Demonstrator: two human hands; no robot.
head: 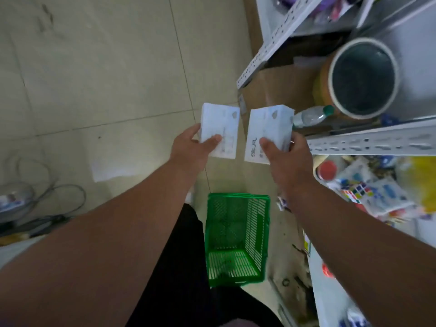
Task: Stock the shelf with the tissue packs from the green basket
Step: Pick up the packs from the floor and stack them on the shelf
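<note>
Evidently the stocking is near its end — the green basket (237, 239), on the floor at six o'clock, appears emptied, only its lattice bottom being seen. Two tissue packs are held above it: one is gripped by the left hand (192, 143), the left tissue pack (219, 129) at twelve o'clock, and the right tissue pack (269, 133) is clasped by the right hand (286, 156) just beside it. Neither has been placed yet; the white metal shelf (370, 142) at three o'clock is crowded — room must be found.

Pale tiled floor (94, 67), dim light, cables (59, 192) lying at left.
</note>
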